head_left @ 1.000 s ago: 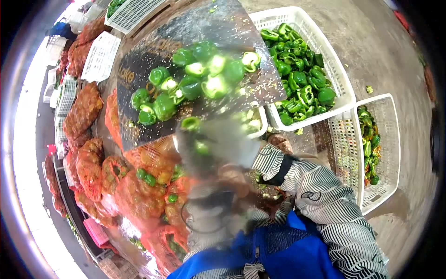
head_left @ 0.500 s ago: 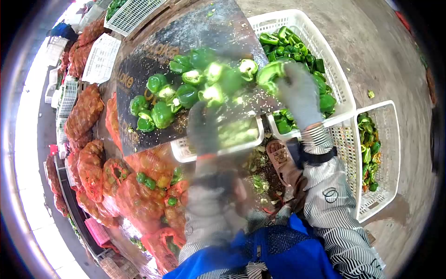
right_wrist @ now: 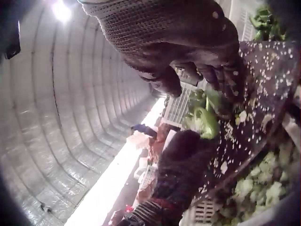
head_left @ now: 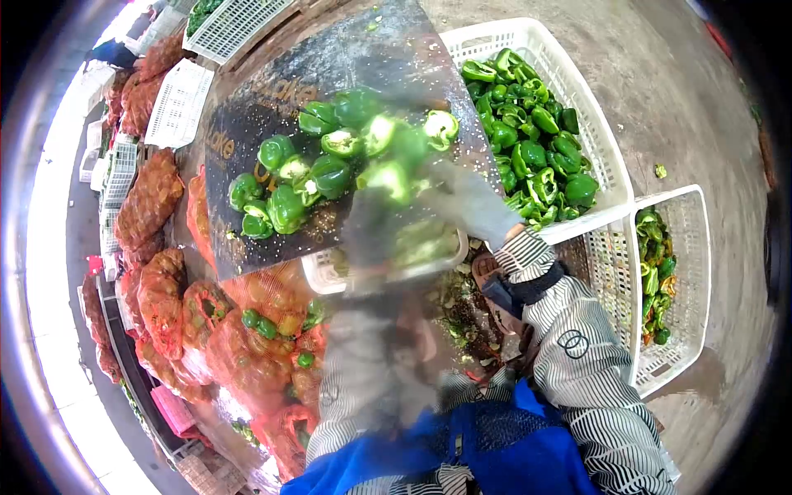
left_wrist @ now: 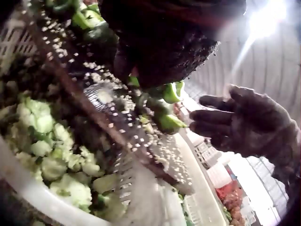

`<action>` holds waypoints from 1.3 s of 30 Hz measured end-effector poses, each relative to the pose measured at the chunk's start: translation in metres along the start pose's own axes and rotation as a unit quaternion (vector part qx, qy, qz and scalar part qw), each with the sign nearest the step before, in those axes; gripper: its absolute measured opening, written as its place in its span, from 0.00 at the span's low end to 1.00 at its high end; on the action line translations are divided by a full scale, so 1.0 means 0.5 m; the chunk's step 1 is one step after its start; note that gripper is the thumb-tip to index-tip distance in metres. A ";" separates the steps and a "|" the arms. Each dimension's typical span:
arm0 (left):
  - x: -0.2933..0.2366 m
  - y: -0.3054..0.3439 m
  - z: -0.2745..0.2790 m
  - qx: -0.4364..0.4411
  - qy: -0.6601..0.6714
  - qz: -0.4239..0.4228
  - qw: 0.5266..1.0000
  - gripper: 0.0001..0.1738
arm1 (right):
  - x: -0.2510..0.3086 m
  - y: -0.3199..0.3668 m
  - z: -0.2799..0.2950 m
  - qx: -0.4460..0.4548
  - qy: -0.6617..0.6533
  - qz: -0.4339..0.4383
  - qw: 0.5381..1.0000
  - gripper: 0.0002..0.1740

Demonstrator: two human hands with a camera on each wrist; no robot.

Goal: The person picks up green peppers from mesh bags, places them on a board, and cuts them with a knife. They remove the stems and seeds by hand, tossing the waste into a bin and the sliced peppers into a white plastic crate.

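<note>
Green peppers, whole and cut [head_left: 330, 176], lie among pale seeds on a dark board [head_left: 330, 62]. At the board's near edge, blurred in the head view, my gloved left hand [head_left: 367, 227] [left_wrist: 164, 42] [right_wrist: 181, 157] is curled at a cut pepper [head_left: 386, 180] [right_wrist: 207, 123]; a bit of green shows by its fingers in the left wrist view. My gloved right hand [head_left: 470, 202] [left_wrist: 254, 123] [right_wrist: 181, 49] hovers just right of it, fingers apart and fairly straight, holding nothing visible. Its fingertips point toward the peppers.
Right of the board, a white crate [head_left: 615, 177] holds green peppers, and another [head_left: 697, 272] stands beyond it. A bin of pale cores [left_wrist: 51, 202] sits below the board's near edge. Red net sacks [head_left: 247, 338] lie at left.
My right hand has moved left, from over the pepper crate back to the board's near edge; the green pepper it held has left it. The left hand stays near the same spot.
</note>
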State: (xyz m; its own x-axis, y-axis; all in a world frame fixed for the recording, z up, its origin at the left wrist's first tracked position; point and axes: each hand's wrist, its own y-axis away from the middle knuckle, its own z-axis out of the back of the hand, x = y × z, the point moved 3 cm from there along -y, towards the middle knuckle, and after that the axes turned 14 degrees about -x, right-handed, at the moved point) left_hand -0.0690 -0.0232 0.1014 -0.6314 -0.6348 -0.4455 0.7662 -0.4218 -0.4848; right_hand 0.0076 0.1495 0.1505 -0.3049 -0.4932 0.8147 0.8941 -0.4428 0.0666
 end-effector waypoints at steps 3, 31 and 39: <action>-0.064 -0.012 0.053 -0.102 0.070 -0.122 0.985 0.16 | -0.001 0.003 -0.049 0.074 -0.233 -0.080 0.966 0.24; 0.086 0.107 0.135 -0.014 0.236 0.171 0.956 0.16 | 0.125 0.086 -0.210 0.052 -0.039 0.144 0.987 0.37; 0.055 0.098 0.147 -0.009 0.532 0.285 0.797 0.17 | 0.119 0.060 -0.190 0.099 -0.172 0.105 0.975 0.35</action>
State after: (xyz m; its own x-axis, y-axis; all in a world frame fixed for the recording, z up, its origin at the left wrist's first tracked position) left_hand -0.0402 -0.1090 0.1207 0.0669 0.1920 -0.9791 0.9694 -0.2447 0.0182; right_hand -0.0147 0.0358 0.1460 -0.0117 -0.2627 0.9648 0.9809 -0.1902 -0.0398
